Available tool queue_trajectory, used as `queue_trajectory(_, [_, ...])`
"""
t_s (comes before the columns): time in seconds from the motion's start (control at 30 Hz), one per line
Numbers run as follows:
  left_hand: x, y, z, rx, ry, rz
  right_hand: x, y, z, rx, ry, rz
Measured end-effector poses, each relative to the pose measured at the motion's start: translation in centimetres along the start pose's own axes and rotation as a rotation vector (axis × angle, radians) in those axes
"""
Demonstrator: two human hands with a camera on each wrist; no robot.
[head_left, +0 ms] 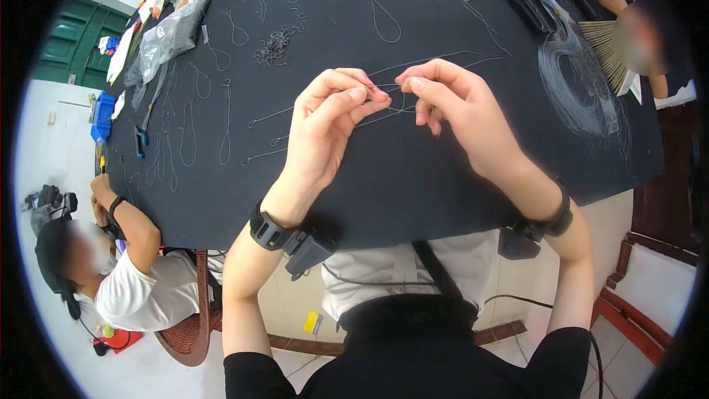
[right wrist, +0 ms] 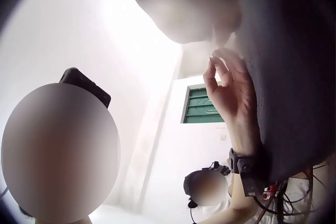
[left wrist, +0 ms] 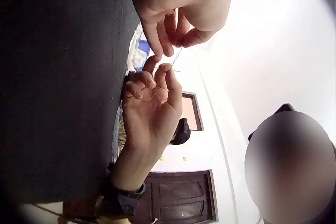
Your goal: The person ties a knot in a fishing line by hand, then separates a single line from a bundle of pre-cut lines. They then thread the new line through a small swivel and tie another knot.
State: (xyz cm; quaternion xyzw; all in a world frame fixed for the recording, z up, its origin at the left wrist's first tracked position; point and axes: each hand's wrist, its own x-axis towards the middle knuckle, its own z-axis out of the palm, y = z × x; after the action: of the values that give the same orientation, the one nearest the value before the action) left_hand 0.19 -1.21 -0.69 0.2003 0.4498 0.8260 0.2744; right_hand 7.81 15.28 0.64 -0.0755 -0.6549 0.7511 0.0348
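Above the dark table, my left hand [head_left: 325, 122] pinches a thin wire between thumb and forefinger. My right hand [head_left: 461, 107] faces it a short gap away, its thumb and forefinger pinched on the same wire, which makes a small bend below the fingertips. In the left wrist view the right hand [left wrist: 152, 113] shows palm side on, fingertips close to those of the left hand [left wrist: 184, 3]. The left hand [right wrist: 233, 87] also appears in the right wrist view. Beneath both hands, several long wire strands [head_left: 266, 117] with small looped ends lie slantwise on the table.
Several looped wires [head_left: 225, 122] lie to the left, near a heap of small dark metal pieces [head_left: 275, 46]. Blue-handled pliers [head_left: 140, 140] and a clear plastic bag [head_left: 166, 37] are further left. A large wire bundle [head_left: 576, 92] sits at right. Two other people work at the table's sides.
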Motion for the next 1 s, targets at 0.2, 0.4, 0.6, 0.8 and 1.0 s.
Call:
queue_trajectory(0.2, [0.1,0.5,-0.3,-0.08,0.046,-0.028,0.1,-0.7,-0.8,0.008,0.017,0.053])
queue_trajectory(0.4, [0.7,0.9,-1.8,-0.266,0.169,0.049,0.6,-0.7,-1.8,0.041,0.035,0.091])
queue_trajectory(0.6, [1.0,1.6,-2.4,-0.31,0.22,0.115,0.7,-0.5,-1.7,-0.048,-0.096,0.121])
queue_trajectory(0.8, [1.3,1.8,-2.5,-0.458,0.205,0.129,1.1,-0.9,-1.9,0.266,-0.18,0.148])
queue_trajectory(1.0, [1.5,1.6,-3.7,-0.481,0.141,0.052,0.7,-0.9,-1.4,-0.202,-0.377,0.11])
